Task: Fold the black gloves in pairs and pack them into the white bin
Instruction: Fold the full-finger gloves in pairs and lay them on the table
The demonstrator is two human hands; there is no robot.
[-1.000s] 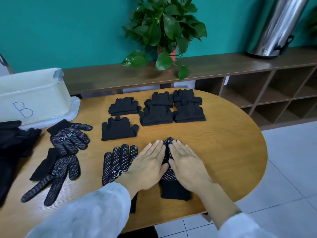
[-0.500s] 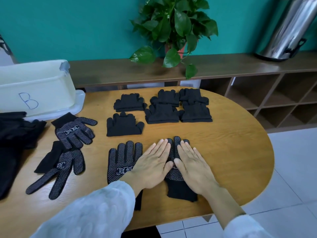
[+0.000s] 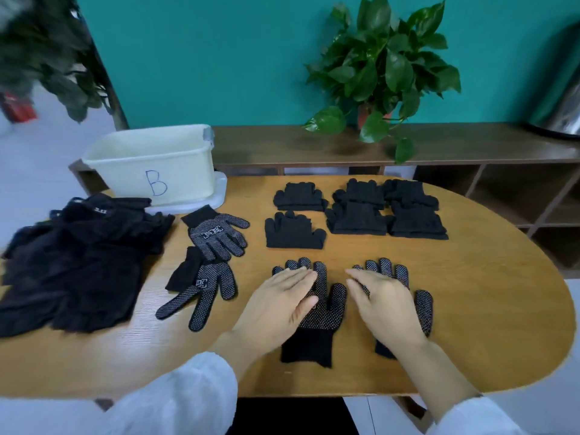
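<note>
Two black dotted gloves lie flat side by side at the table's near edge. My left hand [image 3: 279, 304] rests flat on the left glove [image 3: 323, 315], fingers straight. My right hand [image 3: 384, 304] lies flat on the right glove [image 3: 423, 304]. Several folded glove pairs [image 3: 356, 211] sit in rows behind them. Two more loose dotted gloves [image 3: 216, 237] lie to the left. A heap of black gloves [image 3: 78, 255] covers the far left. The white bin [image 3: 153, 166], marked B, stands at the back left on its lid.
The oval wooden table [image 3: 486, 309] has bare wood on its right side. A low wooden shelf [image 3: 455, 146] runs behind it, carrying a potted plant [image 3: 383, 67] and a steel can [image 3: 565, 111] at the right edge.
My hands have moved apart: both pressed one glove before, now each rests on its own glove. The view has swung left, bringing the bin and the heap further in.
</note>
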